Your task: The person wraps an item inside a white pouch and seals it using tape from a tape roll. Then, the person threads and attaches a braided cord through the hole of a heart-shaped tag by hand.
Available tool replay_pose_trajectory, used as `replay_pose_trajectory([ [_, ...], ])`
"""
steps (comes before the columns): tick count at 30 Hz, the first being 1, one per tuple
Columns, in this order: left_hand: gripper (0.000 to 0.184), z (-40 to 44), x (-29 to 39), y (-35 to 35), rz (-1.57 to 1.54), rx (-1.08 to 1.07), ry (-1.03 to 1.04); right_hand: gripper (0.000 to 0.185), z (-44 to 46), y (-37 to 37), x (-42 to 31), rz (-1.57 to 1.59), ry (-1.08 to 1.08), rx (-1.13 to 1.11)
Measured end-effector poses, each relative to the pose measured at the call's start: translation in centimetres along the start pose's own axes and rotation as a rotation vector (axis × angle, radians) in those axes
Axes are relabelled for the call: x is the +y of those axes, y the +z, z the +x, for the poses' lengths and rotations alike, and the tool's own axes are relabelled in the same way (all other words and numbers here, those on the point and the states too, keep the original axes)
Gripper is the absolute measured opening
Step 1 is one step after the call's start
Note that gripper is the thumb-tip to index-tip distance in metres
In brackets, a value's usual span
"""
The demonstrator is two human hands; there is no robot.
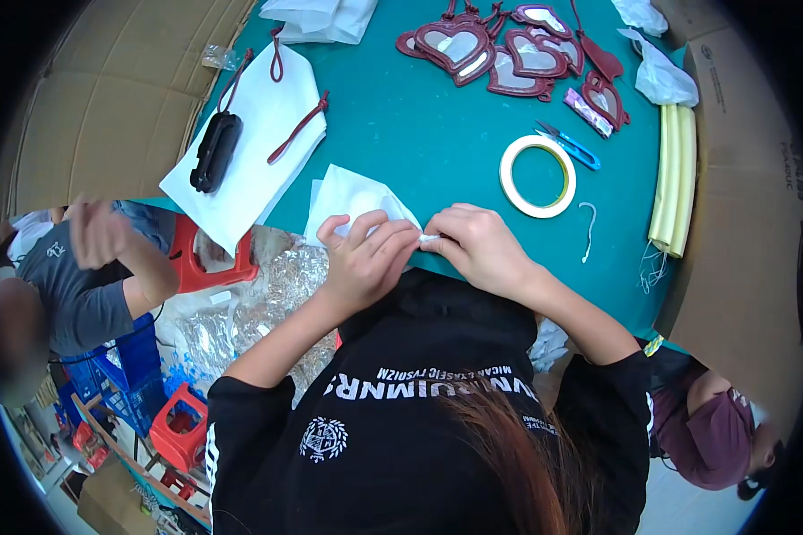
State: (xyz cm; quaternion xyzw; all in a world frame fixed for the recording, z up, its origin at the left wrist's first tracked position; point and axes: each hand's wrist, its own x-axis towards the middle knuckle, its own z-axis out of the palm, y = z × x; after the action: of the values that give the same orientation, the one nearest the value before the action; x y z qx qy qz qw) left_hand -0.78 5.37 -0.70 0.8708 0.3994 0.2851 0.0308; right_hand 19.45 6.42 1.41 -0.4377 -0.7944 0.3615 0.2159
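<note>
At the near edge of the green table (401, 125), my left hand (370, 254) and my right hand (477, 245) meet. A thin white sheet (352, 192) lies under and beyond my left fingers, which press on its near part. My right thumb and fingers pinch a small twisted white end at the sheet's right side. The fingertips of both hands nearly touch there. Right of my right hand are a tape roll (538, 176), a short white string (588, 234) and blue snips (580, 152).
White sheets (268, 134) hold a black case (217, 152) and dark red cords at left. Red heart-shaped pieces (535, 53) lie at the back right. Pale yellow strips (674, 183) run along the right side. Co-workers sit left (89, 285) and right (709, 428).
</note>
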Motion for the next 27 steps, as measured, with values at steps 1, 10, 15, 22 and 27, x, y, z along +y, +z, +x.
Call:
replay_pose_trajectory([
  [1, 0.020, -0.1, 0.1, -0.1, 0.002, -0.002, -0.004, 0.017, 0.2, -0.2, -0.2, 0.003, -0.001, -0.003],
  [10, 0.022, 0.0, 0.2, 0.0, -0.042, -0.029, -0.026, 0.039, 1.2, -8.4, 2.5, -0.047, 0.128, 0.366],
  [15, 0.022, 1.1, 0.9, -0.7, -0.048, -0.057, -0.044, 0.053, 5.7, -10.9, 9.7, -0.874, 0.062, 0.617],
  [22, 0.021, 0.8, 1.2, -0.4, -0.054, -0.090, -0.079, 0.061, 13.8, -6.3, 11.8, -0.969, 0.160, 0.491],
  [27, 0.020, 0.7, 1.3, -0.4, -0.060, -0.099, -0.103, 0.065, 13.1, -8.7, 11.6, -0.900, 0.303, 0.506],
])
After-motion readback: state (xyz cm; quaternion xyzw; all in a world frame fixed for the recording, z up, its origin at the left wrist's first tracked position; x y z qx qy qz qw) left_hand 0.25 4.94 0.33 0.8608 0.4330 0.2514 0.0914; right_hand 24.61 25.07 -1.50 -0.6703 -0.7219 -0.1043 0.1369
